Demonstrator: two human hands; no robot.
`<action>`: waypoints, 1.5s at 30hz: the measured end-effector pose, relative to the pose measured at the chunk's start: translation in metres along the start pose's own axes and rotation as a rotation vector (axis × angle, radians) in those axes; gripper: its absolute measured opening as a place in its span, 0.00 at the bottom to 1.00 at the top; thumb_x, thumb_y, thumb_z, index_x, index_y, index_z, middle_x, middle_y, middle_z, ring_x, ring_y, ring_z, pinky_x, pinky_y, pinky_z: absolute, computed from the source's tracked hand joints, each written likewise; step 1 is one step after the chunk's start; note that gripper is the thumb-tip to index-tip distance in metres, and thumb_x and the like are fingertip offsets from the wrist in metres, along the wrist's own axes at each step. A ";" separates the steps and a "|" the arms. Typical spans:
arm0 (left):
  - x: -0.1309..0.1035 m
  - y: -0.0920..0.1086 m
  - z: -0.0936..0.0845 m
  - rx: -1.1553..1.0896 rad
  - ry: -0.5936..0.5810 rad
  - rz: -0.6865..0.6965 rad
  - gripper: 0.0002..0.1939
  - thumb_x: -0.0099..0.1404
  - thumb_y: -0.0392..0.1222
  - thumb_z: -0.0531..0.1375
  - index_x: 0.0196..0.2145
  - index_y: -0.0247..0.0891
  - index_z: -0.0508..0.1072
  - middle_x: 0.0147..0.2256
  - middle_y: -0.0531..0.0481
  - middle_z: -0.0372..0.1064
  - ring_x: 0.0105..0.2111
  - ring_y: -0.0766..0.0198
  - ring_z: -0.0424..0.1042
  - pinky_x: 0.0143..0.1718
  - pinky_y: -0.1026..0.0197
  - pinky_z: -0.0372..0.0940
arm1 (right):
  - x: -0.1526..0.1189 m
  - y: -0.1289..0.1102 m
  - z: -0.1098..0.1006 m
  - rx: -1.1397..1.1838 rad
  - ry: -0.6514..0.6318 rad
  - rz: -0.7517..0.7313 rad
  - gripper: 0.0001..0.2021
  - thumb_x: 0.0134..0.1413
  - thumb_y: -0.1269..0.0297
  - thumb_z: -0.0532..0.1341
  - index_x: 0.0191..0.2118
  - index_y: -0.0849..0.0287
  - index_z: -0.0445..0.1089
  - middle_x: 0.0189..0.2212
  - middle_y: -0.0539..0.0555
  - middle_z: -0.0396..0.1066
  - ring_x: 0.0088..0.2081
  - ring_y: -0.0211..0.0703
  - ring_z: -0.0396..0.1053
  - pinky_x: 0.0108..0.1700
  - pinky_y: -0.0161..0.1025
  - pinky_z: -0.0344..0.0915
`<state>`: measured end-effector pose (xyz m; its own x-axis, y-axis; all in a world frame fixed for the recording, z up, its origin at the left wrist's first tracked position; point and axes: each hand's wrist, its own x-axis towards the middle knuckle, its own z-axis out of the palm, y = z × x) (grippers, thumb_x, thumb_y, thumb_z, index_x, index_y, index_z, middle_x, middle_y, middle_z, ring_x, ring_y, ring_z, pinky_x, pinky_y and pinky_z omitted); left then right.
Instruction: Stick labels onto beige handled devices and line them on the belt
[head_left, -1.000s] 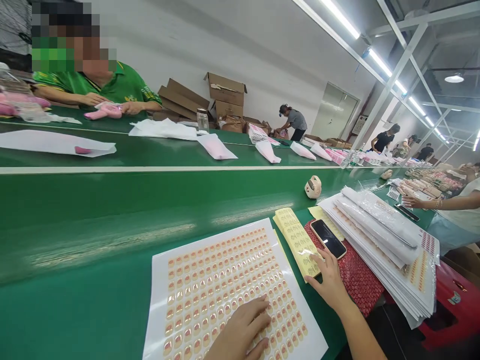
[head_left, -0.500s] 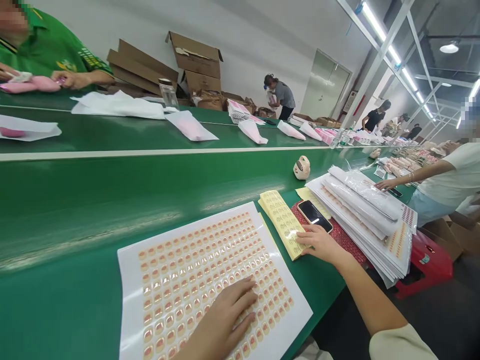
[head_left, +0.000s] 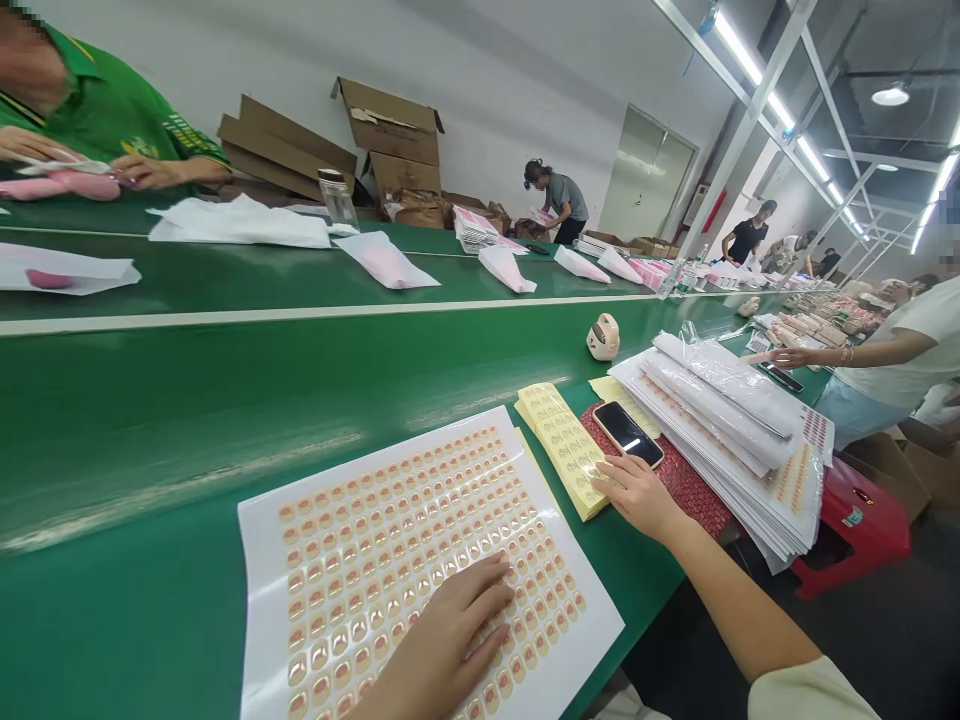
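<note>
My left hand (head_left: 461,625) lies flat on a large white sheet (head_left: 262,560) covered with rows of small oval stickers, its fingers apart. My right hand (head_left: 637,492) rests with spread fingertips on the right edge of a stack of yellow label strips (head_left: 559,440). A phone (head_left: 628,435) lies just beyond that hand, on red bubble wrap (head_left: 686,480). Neither hand has anything gripped in it.
Right of the phone is a thick pile of sheets (head_left: 720,430) over a red stool (head_left: 862,520). A small beige object (head_left: 603,337) sits on the green belt. White pouches (head_left: 382,260) line the far side. A person in green (head_left: 127,110) handles a pink item; another person's hand (head_left: 791,357) is at right.
The pouch at far left has shifted right. The hand of the person at right has lifted off the pile and now holds something pale. My hands have barely moved.
</note>
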<state>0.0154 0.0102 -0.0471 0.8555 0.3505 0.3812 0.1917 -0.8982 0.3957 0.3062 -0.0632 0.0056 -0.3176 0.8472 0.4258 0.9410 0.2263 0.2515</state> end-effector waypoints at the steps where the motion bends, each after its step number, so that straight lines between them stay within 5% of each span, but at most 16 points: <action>1: 0.000 0.001 0.002 0.016 0.022 0.020 0.10 0.60 0.41 0.53 0.40 0.43 0.68 0.45 0.46 0.68 0.47 0.56 0.66 0.44 0.55 0.66 | -0.001 -0.001 0.002 -0.004 0.009 0.001 0.12 0.54 0.76 0.52 0.39 0.57 0.70 0.41 0.55 0.72 0.46 0.45 0.66 0.47 0.44 0.61; 4: 0.010 0.012 0.007 0.054 0.028 0.119 0.13 0.59 0.40 0.53 0.43 0.41 0.67 0.46 0.44 0.68 0.46 0.55 0.66 0.44 0.53 0.66 | -0.003 -0.002 0.006 0.017 0.016 0.017 0.14 0.55 0.76 0.51 0.40 0.56 0.70 0.41 0.53 0.72 0.47 0.43 0.66 0.49 0.44 0.60; 7: 0.039 0.034 0.010 0.058 -0.096 0.224 0.18 0.57 0.39 0.55 0.46 0.38 0.65 0.49 0.42 0.65 0.48 0.52 0.65 0.46 0.49 0.64 | -0.003 0.000 0.008 0.056 0.005 0.055 0.15 0.54 0.77 0.51 0.41 0.54 0.69 0.41 0.52 0.73 0.46 0.43 0.67 0.49 0.45 0.60; 14: 0.104 0.048 0.050 0.121 -0.125 0.096 0.27 0.54 0.36 0.56 0.52 0.26 0.59 0.52 0.31 0.60 0.52 0.44 0.59 0.49 0.43 0.60 | 0.000 0.003 0.009 0.157 -0.018 0.120 0.17 0.51 0.77 0.51 0.43 0.56 0.68 0.40 0.53 0.73 0.44 0.41 0.68 0.48 0.44 0.62; 19: 0.102 0.040 0.069 0.040 -0.036 0.090 0.32 0.52 0.33 0.55 0.55 0.29 0.53 0.54 0.34 0.58 0.55 0.47 0.56 0.52 0.46 0.57 | 0.000 0.002 0.012 0.129 -0.041 0.060 0.20 0.51 0.79 0.49 0.47 0.55 0.67 0.43 0.53 0.72 0.46 0.41 0.67 0.49 0.44 0.61; 28: 0.103 0.047 0.055 -0.017 -0.090 0.032 0.28 0.52 0.36 0.60 0.52 0.32 0.59 0.51 0.38 0.62 0.51 0.49 0.61 0.51 0.48 0.60 | 0.001 0.002 0.022 0.092 0.005 0.042 0.18 0.55 0.77 0.47 0.45 0.57 0.68 0.42 0.54 0.72 0.45 0.42 0.69 0.50 0.47 0.59; 45: 0.103 0.047 0.057 -0.037 -0.101 0.044 0.25 0.52 0.41 0.61 0.47 0.31 0.64 0.56 0.35 0.55 0.55 0.48 0.55 0.52 0.47 0.58 | 0.010 0.009 0.032 0.039 -0.015 0.023 0.17 0.55 0.76 0.49 0.46 0.59 0.67 0.43 0.56 0.72 0.46 0.45 0.68 0.50 0.49 0.60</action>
<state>0.1404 -0.0112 -0.0364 0.9069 0.2813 0.3137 0.1371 -0.9010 0.4116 0.3151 -0.0368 -0.0159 -0.2941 0.8595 0.4179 0.9520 0.2250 0.2074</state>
